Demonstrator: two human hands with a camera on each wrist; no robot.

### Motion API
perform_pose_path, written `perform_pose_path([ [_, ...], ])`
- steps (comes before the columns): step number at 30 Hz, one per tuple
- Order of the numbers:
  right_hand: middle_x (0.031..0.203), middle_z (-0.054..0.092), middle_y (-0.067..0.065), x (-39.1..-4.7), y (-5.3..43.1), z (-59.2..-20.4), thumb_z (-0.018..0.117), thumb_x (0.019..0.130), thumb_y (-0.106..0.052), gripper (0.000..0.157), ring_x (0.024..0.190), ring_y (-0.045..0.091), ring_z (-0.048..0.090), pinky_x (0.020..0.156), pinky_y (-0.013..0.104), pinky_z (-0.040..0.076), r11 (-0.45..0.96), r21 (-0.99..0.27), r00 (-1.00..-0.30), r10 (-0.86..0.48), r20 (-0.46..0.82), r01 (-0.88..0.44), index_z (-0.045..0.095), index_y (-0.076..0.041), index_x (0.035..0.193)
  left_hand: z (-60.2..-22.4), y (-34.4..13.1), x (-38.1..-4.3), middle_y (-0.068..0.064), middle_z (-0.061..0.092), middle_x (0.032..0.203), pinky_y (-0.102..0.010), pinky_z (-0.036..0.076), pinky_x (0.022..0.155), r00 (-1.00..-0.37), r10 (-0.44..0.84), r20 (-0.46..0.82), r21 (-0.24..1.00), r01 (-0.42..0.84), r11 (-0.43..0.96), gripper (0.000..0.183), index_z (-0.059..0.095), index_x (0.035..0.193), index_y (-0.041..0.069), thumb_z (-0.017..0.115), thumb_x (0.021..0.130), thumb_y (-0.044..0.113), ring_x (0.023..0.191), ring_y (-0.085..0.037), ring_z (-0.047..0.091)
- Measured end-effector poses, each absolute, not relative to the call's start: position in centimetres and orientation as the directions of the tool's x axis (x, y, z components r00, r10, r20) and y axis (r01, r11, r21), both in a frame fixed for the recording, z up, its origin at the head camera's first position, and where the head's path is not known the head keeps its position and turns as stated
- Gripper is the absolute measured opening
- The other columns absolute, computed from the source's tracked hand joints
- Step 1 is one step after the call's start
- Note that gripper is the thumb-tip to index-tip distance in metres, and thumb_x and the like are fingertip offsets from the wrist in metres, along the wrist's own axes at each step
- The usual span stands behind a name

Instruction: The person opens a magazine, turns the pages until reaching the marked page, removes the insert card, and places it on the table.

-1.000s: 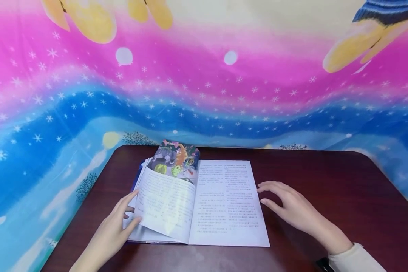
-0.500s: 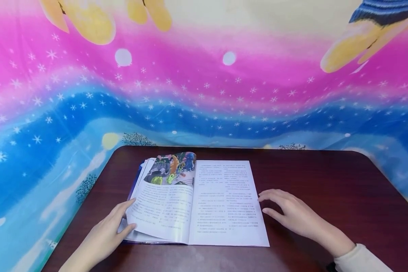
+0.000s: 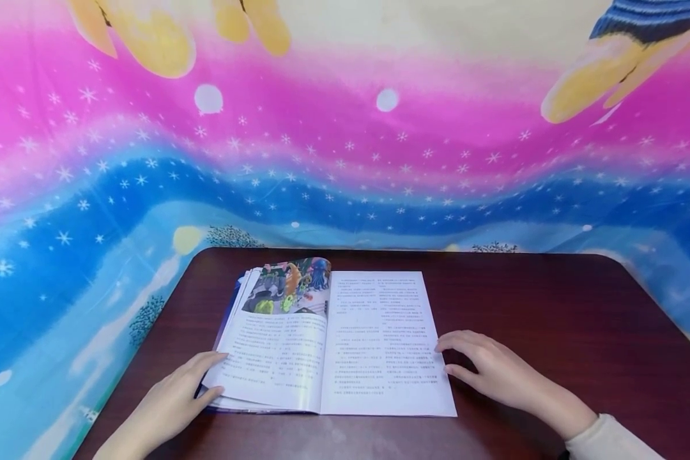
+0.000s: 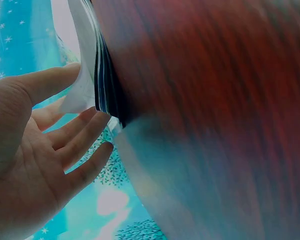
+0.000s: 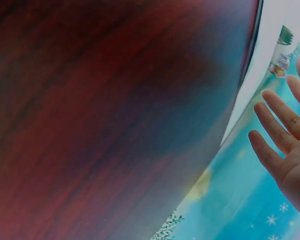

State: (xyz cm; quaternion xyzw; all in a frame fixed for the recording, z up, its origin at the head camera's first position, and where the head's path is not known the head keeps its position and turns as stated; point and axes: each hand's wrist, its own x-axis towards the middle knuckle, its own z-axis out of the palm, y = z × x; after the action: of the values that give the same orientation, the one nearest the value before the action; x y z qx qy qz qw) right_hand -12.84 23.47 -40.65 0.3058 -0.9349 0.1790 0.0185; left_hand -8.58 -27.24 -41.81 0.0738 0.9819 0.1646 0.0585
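Observation:
An open magazine (image 3: 379, 345) lies on the table, its left page (image 3: 264, 358) bearing a colourful picture at the top and text below. My left hand (image 3: 169, 399) is at the lower left edge of that page, index fingertip and thumb tip touching it but spread apart. In the left wrist view the loose page edge (image 4: 80, 95) passes between the thumb and index finger, beside the stacked pages. Against the right page's outer edge, my right hand (image 3: 500, 370) rests its fingertips, fingers relaxed and holding nothing. The right wrist view shows its fingers spread.
The dark red-brown table (image 3: 540, 294) has rounded far corners. Behind it hangs a pink and blue cloth (image 3: 333, 128) with snowflakes. A pale sleeve (image 3: 615, 437) covers the right forearm.
The left page, lifted and curled before, has settled down to the left. My left hand has moved left and nearer with it. My right hand has slid nearer along the page edge.

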Motion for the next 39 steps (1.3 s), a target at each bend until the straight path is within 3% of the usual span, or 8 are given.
perform_pose_path([
  [4,0.12,0.063,-0.008,-12.5,23.5,-41.0,0.08,0.085,-0.022,0.033,0.111,0.015,0.06,0.091,0.042,0.052,0.726,-0.347,-0.797,-0.59,0.131,-0.594,0.068,-0.019,0.116,-42.0,-27.6,-8.8,-0.017,0.055,0.137,-0.058,0.05,0.087,-0.977,0.186,-0.104,0.323,0.144,0.935,0.054,0.06,0.133,0.009,0.078,0.086,0.027,0.124,-0.038,0.054],
  [11,0.127,0.062,-0.005,-12.5,23.6,-41.2,0.082,0.083,-0.025,0.037,0.118,0.021,0.058,0.095,0.046,0.049,0.704,-0.353,-0.772,-0.628,0.098,-0.617,0.067,-0.021,0.117,-42.2,-28.4,-9.3,-0.017,0.053,0.14,-0.055,0.052,0.084,-0.964,0.267,-0.015,0.294,0.251,0.922,0.054,0.065,0.127,0.008,0.084,0.08,0.027,0.123,-0.039,0.055],
  [24,0.149,0.047,0.006,-12.4,23.9,-42.0,0.087,0.074,-0.032,0.064,0.137,0.033,0.042,0.103,0.057,0.04,0.743,-0.368,-0.793,-0.609,-0.025,-0.559,0.063,-0.016,0.131,-42.4,-29.3,-10.2,-0.015,0.055,0.14,-0.061,0.047,0.09,-0.952,0.277,-0.131,0.336,0.221,0.916,0.057,0.065,0.129,0.011,0.084,0.078,0.03,0.127,-0.042,0.049],
  [39,0.146,0.052,0.008,-12.4,23.6,-42.0,0.086,0.075,-0.031,0.057,0.134,0.034,0.047,0.102,0.056,0.041,0.749,-0.322,-0.792,-0.61,0.006,-0.579,0.066,-0.013,0.125,-42.3,-29.5,-10.4,-0.016,0.058,0.135,-0.062,0.049,0.086,-0.955,0.265,-0.135,0.367,0.2,0.909,0.059,0.067,0.127,0.012,0.086,0.076,0.033,0.125,-0.043,0.05],
])
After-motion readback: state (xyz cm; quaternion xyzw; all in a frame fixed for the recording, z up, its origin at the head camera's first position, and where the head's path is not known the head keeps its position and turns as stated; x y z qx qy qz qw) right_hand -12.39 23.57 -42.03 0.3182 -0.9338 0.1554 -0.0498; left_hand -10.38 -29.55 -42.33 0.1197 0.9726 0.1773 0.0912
